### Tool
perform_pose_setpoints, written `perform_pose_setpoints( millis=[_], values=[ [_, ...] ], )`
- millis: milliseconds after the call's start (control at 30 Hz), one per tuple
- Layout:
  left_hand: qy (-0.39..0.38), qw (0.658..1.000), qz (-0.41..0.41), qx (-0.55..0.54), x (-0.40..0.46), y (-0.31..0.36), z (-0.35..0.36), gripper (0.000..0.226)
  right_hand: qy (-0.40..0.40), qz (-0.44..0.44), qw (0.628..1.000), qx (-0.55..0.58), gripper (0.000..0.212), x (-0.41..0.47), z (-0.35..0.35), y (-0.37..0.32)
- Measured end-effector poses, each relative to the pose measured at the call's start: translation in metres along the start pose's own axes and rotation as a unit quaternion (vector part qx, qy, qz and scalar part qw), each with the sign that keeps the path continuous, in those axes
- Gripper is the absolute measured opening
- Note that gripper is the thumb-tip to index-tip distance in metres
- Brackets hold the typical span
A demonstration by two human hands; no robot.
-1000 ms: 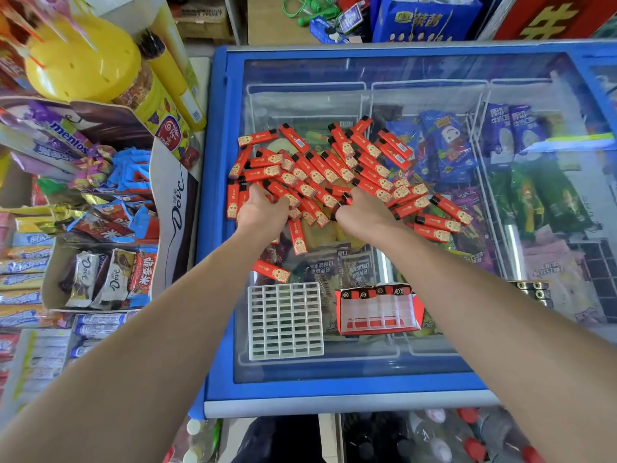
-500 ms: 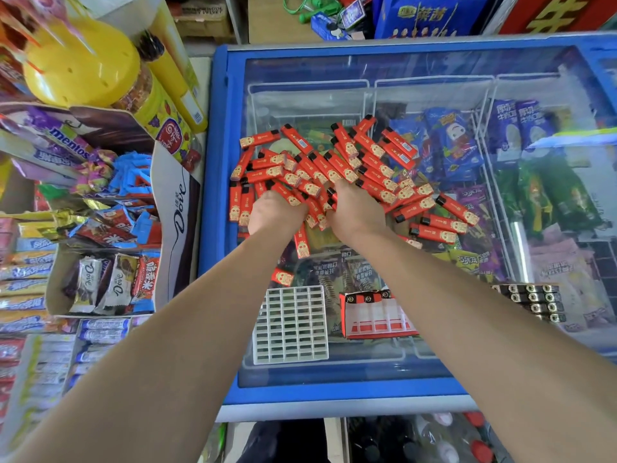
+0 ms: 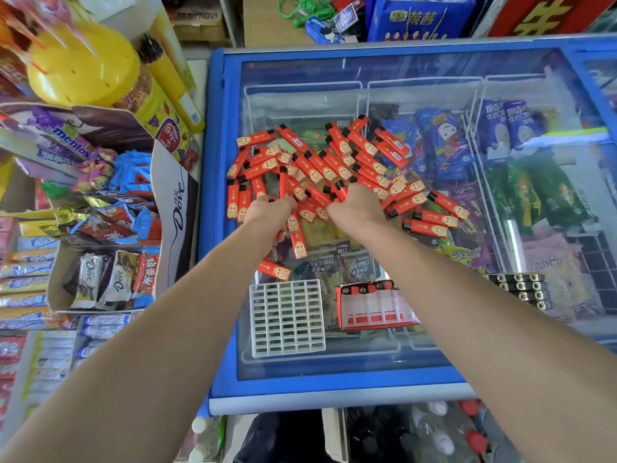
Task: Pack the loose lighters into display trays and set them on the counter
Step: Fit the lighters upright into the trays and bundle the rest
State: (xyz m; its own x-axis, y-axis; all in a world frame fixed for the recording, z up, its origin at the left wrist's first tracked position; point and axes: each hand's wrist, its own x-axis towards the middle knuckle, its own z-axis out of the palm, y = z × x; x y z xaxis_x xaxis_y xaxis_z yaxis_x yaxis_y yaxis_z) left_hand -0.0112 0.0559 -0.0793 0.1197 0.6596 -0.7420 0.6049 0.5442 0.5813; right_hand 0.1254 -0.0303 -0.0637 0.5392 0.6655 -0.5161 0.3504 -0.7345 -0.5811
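Both hands' grip full of red lighters (image 3: 320, 168); white grid tray (image 3: 287, 318) bare, red tray (image 3: 375, 309) part-filled.

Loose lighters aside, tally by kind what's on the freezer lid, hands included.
White grid tray: 1
Red display tray: 1
Black block with gold-ringed tops: 1
Hands among the loose lighters: 2, left hand and right hand
Total: 5
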Motion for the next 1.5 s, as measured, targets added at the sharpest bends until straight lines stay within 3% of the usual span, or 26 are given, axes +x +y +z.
perform_pose_setpoints(
  millis=[100, 200, 300, 400, 633, 800, 1067, 1233, 1500],
  values=[
    [-0.021, 0.999, 0.024, -0.006, -0.009, -0.009, -0.005, 0.07, -0.006, 0.011, 0.999, 0.035, 0.014, -0.009, -0.003, 0.0],
    [-0.032, 0.998, 0.046, -0.006, -0.018, -0.017, -0.01, 0.055, -0.04, 0.028, 0.993, 0.104, 0.03, -0.022, -0.002, -0.003],
    [-0.042, 0.995, 0.085, 0.038, -0.036, -0.024, -0.014, 0.034, -0.032, 0.053, 0.981, 0.186, 0.032, -0.036, 0.005, -0.003],
    [-0.057, 0.986, 0.129, 0.089, -0.054, -0.034, -0.017, 0.042, -0.034, 0.071, 0.965, 0.25, 0.038, -0.052, 0.01, -0.004],
    [-0.069, 0.979, 0.166, 0.093, -0.09, -0.06, -0.029, 0.015, -0.112, 0.076, 0.945, 0.297, 0.018, -0.096, 0.03, 0.003],
    [-0.064, 0.986, 0.141, 0.062, -0.104, -0.093, -0.048, 0.012, -0.143, 0.06, 0.946, 0.284, 0.017, -0.117, 0.049, 0.009],
    [-0.04, 0.99, 0.129, 0.029, -0.106, -0.119, -0.068, 0.021, -0.123, 0.042, 0.951, 0.281, 0.018, -0.135, 0.075, 0.01],
    [-0.061, 0.989, 0.137, 0.019, -0.096, -0.121, -0.075, 0.026, -0.092, 0.058, 0.953, 0.282, 0.027, -0.135, 0.091, 0.009],
    [-0.096, 0.982, 0.16, -0.01, -0.083, -0.125, -0.09, 0.018, -0.141, 0.005, 0.97, 0.197, 0.03, -0.133, 0.102, 0.006]
  ],
)
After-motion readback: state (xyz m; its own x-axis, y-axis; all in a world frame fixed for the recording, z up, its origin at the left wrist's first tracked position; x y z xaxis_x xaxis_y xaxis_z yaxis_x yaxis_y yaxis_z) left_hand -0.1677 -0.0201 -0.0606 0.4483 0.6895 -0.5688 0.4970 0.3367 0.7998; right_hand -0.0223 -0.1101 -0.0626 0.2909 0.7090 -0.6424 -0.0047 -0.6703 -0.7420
